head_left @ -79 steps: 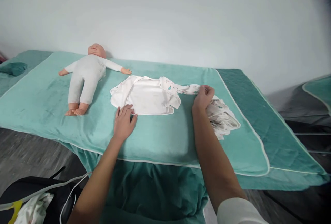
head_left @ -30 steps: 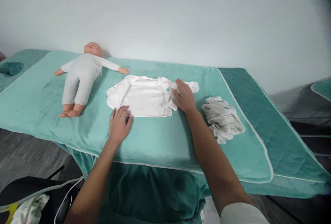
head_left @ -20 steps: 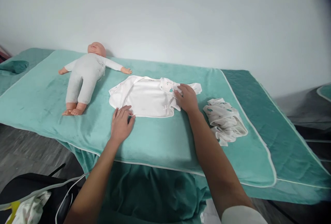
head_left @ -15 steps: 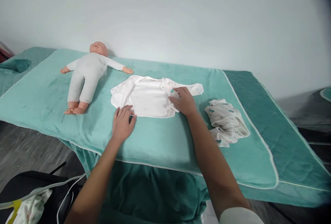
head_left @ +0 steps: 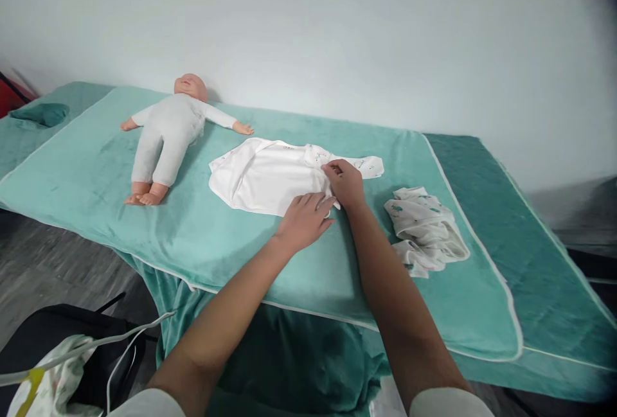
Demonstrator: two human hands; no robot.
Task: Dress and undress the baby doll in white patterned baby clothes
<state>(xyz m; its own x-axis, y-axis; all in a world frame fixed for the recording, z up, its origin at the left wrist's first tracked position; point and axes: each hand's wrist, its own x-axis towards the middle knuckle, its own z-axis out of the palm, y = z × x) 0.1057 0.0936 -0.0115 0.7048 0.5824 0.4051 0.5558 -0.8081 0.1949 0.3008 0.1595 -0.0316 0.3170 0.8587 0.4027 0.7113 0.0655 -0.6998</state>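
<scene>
A small white garment [head_left: 274,176] with a printed sleeve lies spread open on the green mat. My left hand [head_left: 306,218] rests at its lower right edge, fingers apart and lying flat. Just above and to the right, my right hand [head_left: 343,182] has thumb and fingers pinched together on the garment's right side, at the printed fabric. A baby doll [head_left: 171,124] in a white suit lies on its back to the left, arms spread. Right of my right forearm sits a crumpled printed cloth [head_left: 427,230].
The green mat [head_left: 231,253] covers a long table against a pale wall [head_left: 308,38]. At the lower left, a black chair [head_left: 58,324] holds a printed cloth [head_left: 62,381], with a pale cable [head_left: 120,338] running across.
My left hand has moved right, from the garment's lower left edge to its lower right. My right hand's fingers have drawn together on the fabric. The view has shifted slightly.
</scene>
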